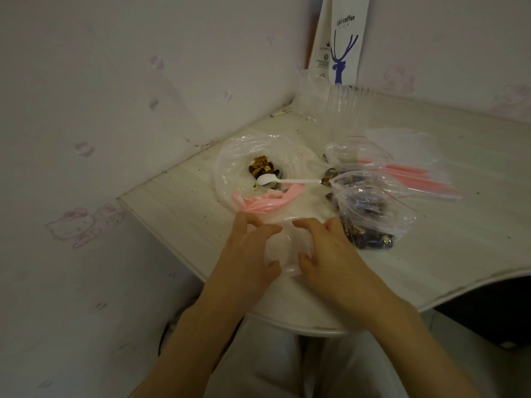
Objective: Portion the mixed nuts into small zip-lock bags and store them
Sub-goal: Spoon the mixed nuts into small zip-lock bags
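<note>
— clear plastic, that bag [285,249]. where is it?
— at the near edge of the table [459,239], held between both hands, just above the top.
— how do the hands have it?
— left hand [247,248] takes the left side, forefinger curled over the top and thumb tucked in lower down. right hand [330,248] mirrors it on the right side. both pinch the film, fingers bent, not flat.
— anything inside it?
— can't tell, the film is too glossy and blurred.
— and the nuts [263,167]?
— a small dark and tan heap lies in the big bag [230,173], which is spread wide just beyond the hands. its pink strip [258,201] is crumpled on the near side, close to the left fingertips.
— a spoon?
— white spoon [287,180], bowl beside the heap, handle pointing right.
— further out?
— filled bags [370,219] just right of the right hand, dark nuts showing through, one touching the next. behind them a flat pile of spare bags [416,173] with pink strips.
— and at the back?
— a stack of clear cups [342,110], then a white coffee pack [342,44] with a blue deer, upright against the wall [115,81].
</note>
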